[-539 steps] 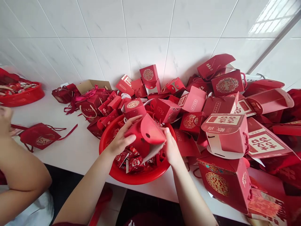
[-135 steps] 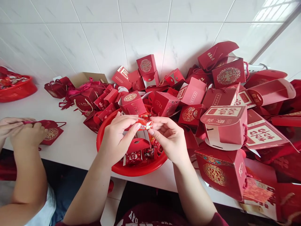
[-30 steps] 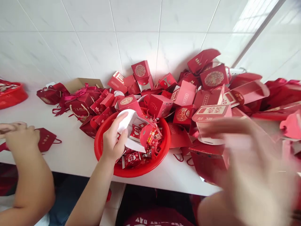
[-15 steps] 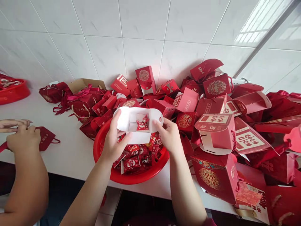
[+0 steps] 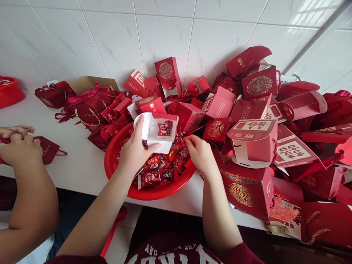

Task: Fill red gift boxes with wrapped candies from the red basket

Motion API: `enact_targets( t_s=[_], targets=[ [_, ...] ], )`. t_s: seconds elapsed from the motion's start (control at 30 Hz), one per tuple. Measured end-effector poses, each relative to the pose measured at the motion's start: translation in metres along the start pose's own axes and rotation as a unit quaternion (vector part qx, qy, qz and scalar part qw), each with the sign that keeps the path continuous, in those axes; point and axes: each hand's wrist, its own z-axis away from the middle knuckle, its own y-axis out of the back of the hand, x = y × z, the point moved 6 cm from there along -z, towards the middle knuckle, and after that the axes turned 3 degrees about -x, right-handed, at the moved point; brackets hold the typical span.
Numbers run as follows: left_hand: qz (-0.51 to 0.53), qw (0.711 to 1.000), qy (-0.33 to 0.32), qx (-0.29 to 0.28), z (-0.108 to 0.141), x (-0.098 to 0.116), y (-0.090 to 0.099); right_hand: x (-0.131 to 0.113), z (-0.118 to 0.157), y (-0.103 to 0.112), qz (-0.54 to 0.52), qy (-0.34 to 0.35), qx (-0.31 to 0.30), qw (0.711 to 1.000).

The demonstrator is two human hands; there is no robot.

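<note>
My left hand (image 5: 135,152) grips an open box (image 5: 161,143), white inside, tilted so that a red wrapped candy (image 5: 164,129) shows in it. The box is over a round red basket (image 5: 154,193) that holds many red wrapped candies (image 5: 150,177). At the basket's right side my right hand (image 5: 200,152) has its fingers bent together over the candies; whether anything is between the fingertips is too small to tell.
Red gift boxes (image 5: 249,190) are piled along the wall and to the right. Another person's hands (image 5: 23,146) hold a dark red box (image 5: 49,149) at the left. Another red basket (image 5: 11,93) stands at the far left.
My right hand has let go of the box flap and moved down to the basket's right side. The box, still in my left hand, has turned and tilted.
</note>
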Motion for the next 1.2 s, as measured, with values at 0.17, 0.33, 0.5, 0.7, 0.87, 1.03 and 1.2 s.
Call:
enact_targets(
  t_s=[0.17,0.33,0.5,0.7,0.87,1.03,1.2],
  targets=[
    [0.078,0.997,0.008,-0.014,-0.001,-0.002,-0.003,-0.014,0.012,-0.028,0.177,0.026,-0.140,0.974],
    [0.190,0.981,-0.034,0.023,0.005,0.001,0.001,-0.016,0.019,-0.041,0.208,0.038,-0.173,0.962],
    [0.219,0.969,-0.072,0.093,0.013,0.006,0.013,-0.009,0.023,-0.023,0.143,0.045,-0.146,0.978],
    [0.198,0.971,-0.073,0.114,0.015,0.006,0.018,-0.006,0.026,0.001,0.013,0.051,-0.088,0.995],
    [0.185,0.975,-0.073,0.101,0.014,0.004,0.017,-0.005,0.026,0.008,-0.080,0.057,-0.025,0.995],
    [0.162,0.974,-0.105,0.117,0.017,0.011,0.021,-0.005,0.028,0.010,-0.143,0.058,0.004,0.988],
    [0.222,0.964,-0.074,0.128,0.022,0.005,0.024,-0.006,0.029,0.016,-0.278,0.077,0.010,0.958]
  ],
)
